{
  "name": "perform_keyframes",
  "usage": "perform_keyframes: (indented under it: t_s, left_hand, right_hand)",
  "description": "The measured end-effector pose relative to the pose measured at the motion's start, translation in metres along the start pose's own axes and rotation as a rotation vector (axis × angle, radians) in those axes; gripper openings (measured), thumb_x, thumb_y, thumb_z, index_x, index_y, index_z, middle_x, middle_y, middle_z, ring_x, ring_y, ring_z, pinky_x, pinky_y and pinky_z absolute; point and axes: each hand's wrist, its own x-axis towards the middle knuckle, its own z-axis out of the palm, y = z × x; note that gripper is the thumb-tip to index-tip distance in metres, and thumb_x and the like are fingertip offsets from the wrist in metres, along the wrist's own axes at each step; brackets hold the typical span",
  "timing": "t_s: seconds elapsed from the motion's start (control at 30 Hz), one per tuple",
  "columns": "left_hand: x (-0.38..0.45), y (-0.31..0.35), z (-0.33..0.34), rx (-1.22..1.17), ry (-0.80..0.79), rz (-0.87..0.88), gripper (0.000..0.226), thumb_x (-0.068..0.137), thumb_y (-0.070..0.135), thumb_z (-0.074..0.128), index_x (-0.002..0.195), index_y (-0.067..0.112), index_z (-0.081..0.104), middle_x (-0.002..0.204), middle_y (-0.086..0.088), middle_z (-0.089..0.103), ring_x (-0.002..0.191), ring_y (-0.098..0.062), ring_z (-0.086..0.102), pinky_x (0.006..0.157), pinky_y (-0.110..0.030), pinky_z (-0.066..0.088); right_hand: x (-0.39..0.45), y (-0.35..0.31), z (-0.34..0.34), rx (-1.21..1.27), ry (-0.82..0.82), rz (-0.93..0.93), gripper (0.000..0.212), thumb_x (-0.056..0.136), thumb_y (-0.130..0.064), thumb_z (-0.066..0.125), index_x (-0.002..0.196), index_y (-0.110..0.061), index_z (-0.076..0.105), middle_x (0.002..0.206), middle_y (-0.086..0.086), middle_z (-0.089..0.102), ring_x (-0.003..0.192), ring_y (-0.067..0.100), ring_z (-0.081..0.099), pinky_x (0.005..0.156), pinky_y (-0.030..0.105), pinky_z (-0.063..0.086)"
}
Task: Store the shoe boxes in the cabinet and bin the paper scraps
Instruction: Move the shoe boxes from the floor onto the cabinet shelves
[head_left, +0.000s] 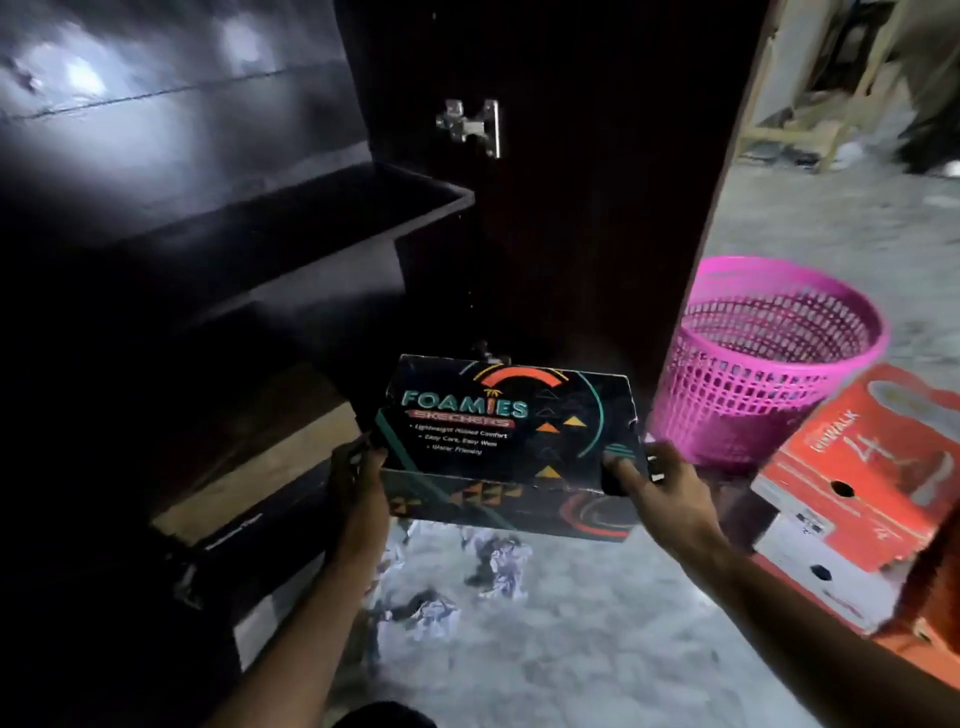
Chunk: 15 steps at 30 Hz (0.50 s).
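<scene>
**Black shoe box held at the open cabinet**

Both hands are gripping a black Foamies Skechers shoe box (506, 441) by its ends, the left hand (358, 467) and right hand (657, 480) curling round opposite sides. The dark cabinet (234, 249) is standing open just beyond it. Crumpled paper scraps (498, 564) are lying on the floor below, beside a pink basket (769, 374) and red shoe boxes (857, 493).

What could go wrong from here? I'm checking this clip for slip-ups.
The Foamies box is held only at its ends by the left hand and right hand, so it may tip. Crumpled paper scraps underfoot could trip. The dark cabinet hides its shelf edges.
</scene>
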Motion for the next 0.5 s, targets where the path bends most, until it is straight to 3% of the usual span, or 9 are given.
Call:
perform_keyframes:
  t_s: [0.07, 0.13, 0.23, 0.33, 0.37, 0.43, 0.5]
  left_hand:
    - [0.008, 0.014, -0.019, -0.061, 0.154, -0.004, 0.02, 0.102, 0.015, 0.05, 0.117, 0.005, 0.057, 0.102, -0.011, 0.062, 0.088, -0.026, 0.06, 0.062, -0.031, 0.045]
    - [0.022, 0.023, -0.036, -0.099, 0.298, 0.01, 0.026, 0.101, 0.02, 0.051, 0.12, 0.004, 0.06, 0.105, -0.008, 0.061, 0.095, -0.026, 0.058, 0.07, -0.034, 0.039]
    - [0.045, 0.029, -0.061, -0.075, 0.462, 0.036, 0.033, 0.1, 0.03, 0.047, 0.124, 0.01, 0.06, 0.111, -0.006, 0.061, 0.101, -0.026, 0.056, 0.078, -0.033, 0.036]
    - [0.075, 0.03, -0.089, -0.083, 0.593, 0.046, 0.07, 0.08, 0.059, 0.04, 0.138, 0.021, 0.056, 0.131, -0.011, 0.063, 0.112, -0.032, 0.061, 0.095, -0.047, 0.05]
    - [0.085, 0.027, -0.095, -0.098, 0.623, 0.052, 0.077, 0.075, 0.061, 0.039, 0.137, 0.021, 0.056, 0.133, -0.013, 0.062, 0.112, -0.032, 0.061, 0.096, -0.047, 0.051]
    - [0.1, 0.024, -0.106, -0.237, 0.7, 0.107, 0.07, 0.078, 0.052, 0.049, 0.133, 0.01, 0.058, 0.128, -0.015, 0.065, 0.106, -0.026, 0.063, 0.089, -0.032, 0.053]
    - [0.111, 0.025, -0.113, -0.367, 0.815, 0.183, 0.051, 0.089, 0.025, 0.058, 0.129, -0.005, 0.054, 0.118, -0.018, 0.063, 0.102, -0.02, 0.058, 0.079, -0.013, 0.046]
  right_hand:
    - [0.016, -0.031, 0.029, 0.007, -0.036, -0.066, 0.039, 0.084, -0.054, 0.07, 0.105, -0.022, 0.065, 0.094, -0.005, 0.072, 0.094, 0.024, 0.069, 0.082, 0.038, 0.055]
    - [0.029, -0.064, 0.057, 0.031, -0.094, -0.1, 0.029, 0.088, -0.049, 0.069, 0.105, -0.025, 0.066, 0.089, -0.01, 0.067, 0.094, 0.022, 0.065, 0.079, 0.033, 0.051]
    - [0.047, -0.108, 0.101, 0.089, -0.178, -0.165, 0.033, 0.091, -0.043, 0.068, 0.12, -0.027, 0.07, 0.1, -0.006, 0.072, 0.093, 0.017, 0.068, 0.072, 0.027, 0.053]
    - [0.061, -0.143, 0.151, 0.105, -0.236, -0.219, 0.037, 0.089, -0.044, 0.07, 0.123, -0.03, 0.072, 0.11, 0.0, 0.074, 0.108, 0.023, 0.067, 0.094, 0.038, 0.053]
    - [0.065, -0.153, 0.166, 0.115, -0.253, -0.236, 0.034, 0.088, -0.045, 0.071, 0.119, -0.031, 0.074, 0.107, 0.0, 0.075, 0.106, 0.023, 0.067, 0.093, 0.038, 0.053]
    - [0.067, -0.173, 0.197, 0.132, -0.285, -0.256, 0.032, 0.081, -0.054, 0.072, 0.105, -0.033, 0.074, 0.094, -0.004, 0.073, 0.095, 0.02, 0.068, 0.079, 0.03, 0.047]
    - [0.073, -0.185, 0.231, 0.16, -0.304, -0.257, 0.052, 0.075, -0.06, 0.073, 0.109, -0.021, 0.073, 0.097, -0.001, 0.074, 0.094, 0.022, 0.07, 0.071, 0.025, 0.044]
